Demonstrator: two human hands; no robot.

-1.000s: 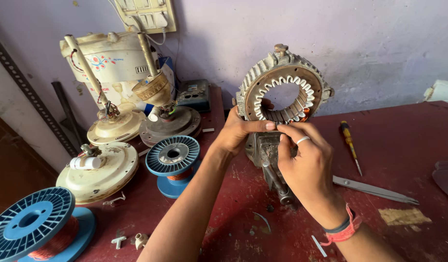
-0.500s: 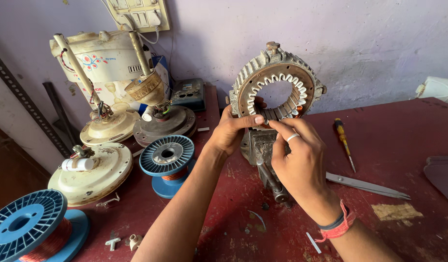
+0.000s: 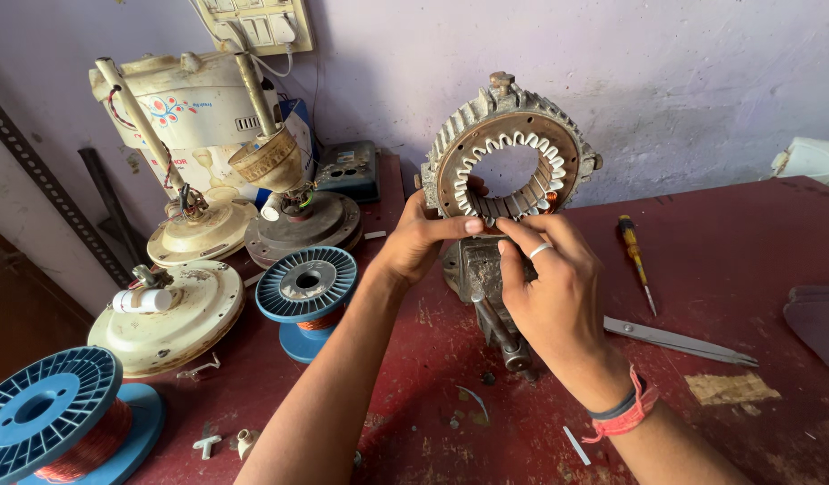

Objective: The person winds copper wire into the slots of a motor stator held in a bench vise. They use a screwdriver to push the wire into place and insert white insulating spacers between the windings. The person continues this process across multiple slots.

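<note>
Bench (image 3: 756, 251): red top, one.
Fan motors (image 3: 167, 310): three, cream and grey, along the left edge.
Stator (image 3: 509, 166): one ribbed ring, upright on a vise (image 3: 477, 269) mid-bench near the rear edge.
Wire spools (image 3: 305, 286): two, blue, left side.
Left hand (image 3: 423, 238): grasping the stator's lower rim.
Right hand (image 3: 549, 278): fingertips pinched at the slots, hiding the vise.
Scissors (image 3: 679, 341), screwdriver (image 3: 634, 256): one each, to the right.

Pale lilac wall (image 3: 702, 81), scuffed; switchboard (image 3: 253, 22) mounted high; worn red table (image 3: 747, 233); daylight.
</note>
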